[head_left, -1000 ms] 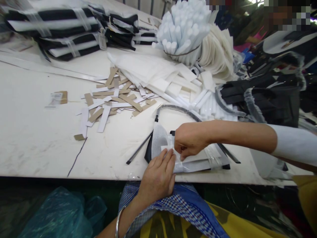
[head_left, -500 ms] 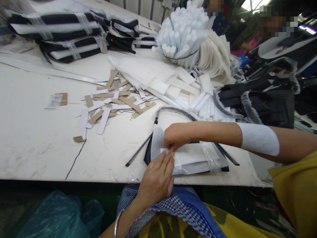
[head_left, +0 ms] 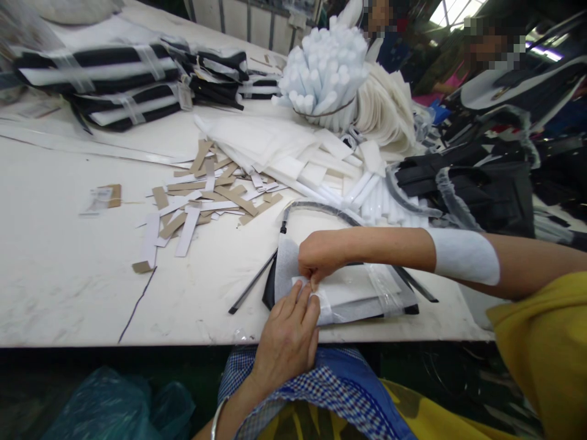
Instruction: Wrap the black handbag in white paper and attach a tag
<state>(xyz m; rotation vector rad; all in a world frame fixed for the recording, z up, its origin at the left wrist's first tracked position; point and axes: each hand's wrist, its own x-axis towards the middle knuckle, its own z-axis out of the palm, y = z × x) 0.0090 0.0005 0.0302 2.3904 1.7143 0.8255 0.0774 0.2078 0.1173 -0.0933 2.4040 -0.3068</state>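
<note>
A flat packet (head_left: 358, 293) of folded black-and-white fabric in clear plastic lies at the near edge of the white table (head_left: 68, 275). My left hand (head_left: 287, 339) rests flat on its left end, fingers pressing the plastic down. My right hand (head_left: 321, 256) reaches across from the right and pinches the plastic flap at that same end between thumb and fingers. A white band wraps my right forearm (head_left: 463, 255). A thin black strip (head_left: 254, 282) lies just left of the packet.
Brown and white paper strips (head_left: 206, 198) lie scattered mid-table. Behind them are white sheets (head_left: 257, 137), a bundle of white tubes (head_left: 321, 70) and stacked white pieces. Packed black-and-white bundles (head_left: 101, 79) sit far left. Black frilled garments (head_left: 477, 183) lie right. Other people are beyond.
My right hand has slid left along the packet to its left end and now pinches the flap there. My left hand stays pressed on the same end.
</note>
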